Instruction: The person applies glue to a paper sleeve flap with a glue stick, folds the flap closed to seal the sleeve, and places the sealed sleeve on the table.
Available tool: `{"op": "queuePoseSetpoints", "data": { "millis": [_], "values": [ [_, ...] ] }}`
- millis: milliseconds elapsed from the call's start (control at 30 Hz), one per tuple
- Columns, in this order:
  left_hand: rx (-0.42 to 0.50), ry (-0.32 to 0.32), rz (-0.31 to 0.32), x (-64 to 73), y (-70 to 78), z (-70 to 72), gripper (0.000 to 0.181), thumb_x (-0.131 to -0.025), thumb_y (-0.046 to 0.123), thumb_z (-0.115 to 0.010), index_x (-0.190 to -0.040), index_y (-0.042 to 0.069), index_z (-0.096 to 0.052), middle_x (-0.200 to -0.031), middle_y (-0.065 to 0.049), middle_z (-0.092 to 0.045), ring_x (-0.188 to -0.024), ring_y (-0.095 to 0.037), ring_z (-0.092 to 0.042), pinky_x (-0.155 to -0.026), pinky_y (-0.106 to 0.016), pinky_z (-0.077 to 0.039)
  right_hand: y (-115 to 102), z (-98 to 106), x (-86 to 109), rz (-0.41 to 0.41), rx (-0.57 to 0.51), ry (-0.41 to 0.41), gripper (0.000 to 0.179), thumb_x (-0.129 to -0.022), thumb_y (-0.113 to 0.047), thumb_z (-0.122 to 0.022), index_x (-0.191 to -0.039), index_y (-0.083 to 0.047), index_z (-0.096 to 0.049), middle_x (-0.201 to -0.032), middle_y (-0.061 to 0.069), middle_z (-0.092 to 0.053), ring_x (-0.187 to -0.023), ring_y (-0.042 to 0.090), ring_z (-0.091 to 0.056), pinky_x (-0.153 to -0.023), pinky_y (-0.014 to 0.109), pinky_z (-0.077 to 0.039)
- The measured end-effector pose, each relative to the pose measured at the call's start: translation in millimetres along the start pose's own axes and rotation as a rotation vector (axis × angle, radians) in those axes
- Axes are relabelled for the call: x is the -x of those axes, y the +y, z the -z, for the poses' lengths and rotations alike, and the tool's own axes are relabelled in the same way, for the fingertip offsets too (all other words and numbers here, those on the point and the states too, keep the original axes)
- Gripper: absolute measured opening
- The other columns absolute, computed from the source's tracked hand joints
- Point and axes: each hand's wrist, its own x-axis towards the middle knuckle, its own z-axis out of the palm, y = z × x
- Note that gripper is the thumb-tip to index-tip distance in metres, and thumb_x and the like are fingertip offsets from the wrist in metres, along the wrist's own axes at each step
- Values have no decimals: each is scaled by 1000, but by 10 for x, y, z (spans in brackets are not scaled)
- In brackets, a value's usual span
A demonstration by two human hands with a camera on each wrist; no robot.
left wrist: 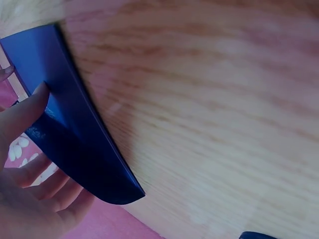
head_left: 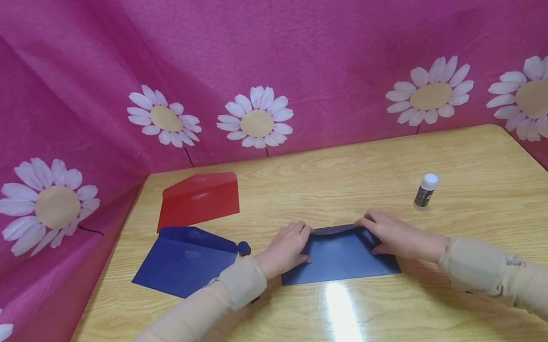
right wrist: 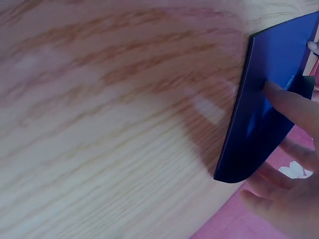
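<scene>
Pink daisy bkgd, prob. cloth; wood tbl, glare.

The left beige fabric sleeve covers part of the blue paper envelope toward the left edge of the pale wood-grain worktop, and most of a small dark thing — its kind cannot be told. Print on the white-capped dark cylinder toward the far right corner is too small to read. The worktop's 2 near corners are cut off. The dark blue paper envelope hides some fingertips of the left hand.
</scene>
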Motion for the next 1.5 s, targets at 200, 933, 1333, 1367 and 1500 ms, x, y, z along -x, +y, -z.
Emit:
{"op": "queuePoseSetpoints", "data": {
  "millis": [200,933,1333,1367,1500],
  "values": [
    [3,6,-44,16,-23,-20,46,-76,27,-69,-115,7,-53,-108,-5,-52,-99,-16,-47,-83,-28,-40,0,6,6,10,-24,-29,50,-60,-5,-79,-105,3,-57,-91,13,-51,-81,23,-52,-72,37,-47],
    [-9,-153,-111,97,-68,-25,49,-88,28,-54,-131,9,-43,-139,-10,-33,-127,-21,-33,-99,-33,-33,-7,31,59,-5,-116,-202,43,-76,-3,-66,-116,5,-54,-124,25,-46,-111,41,-45,-87,48,-41],
    [8,-366,-99,110,-101,54,63,-90,33,-49,-141,9,-21,-148,-8,-10,-134,-18,-10,-106,-28,-17,-101,6,27,-123,-155,-318,43,-91,-15,-47,-129,4,-40,-137,21,-33,-124,39,-30,-97,52,-29],
    [8,-370,-98,109,-101,57,63,-90,34,-49,-141,9,-21,-148,-8,-9,-134,-18,-10,-107,-29,-17,-121,-6,13,-133,-146,-329,46,-92,-19,-47,-131,4,-38,-138,20,-32,-125,38,-29,-98,51,-28],
    [8,-378,-90,110,-91,72,63,-90,34,-49,-141,9,-21,-148,-8,-9,-134,-18,-10,-107,-30,-17,-235,-71,-64,-135,-102,-362,55,-92,-30,-46,-134,3,-32,-141,19,-26,-129,35,-24,-101,51,-23]
  ]
}}
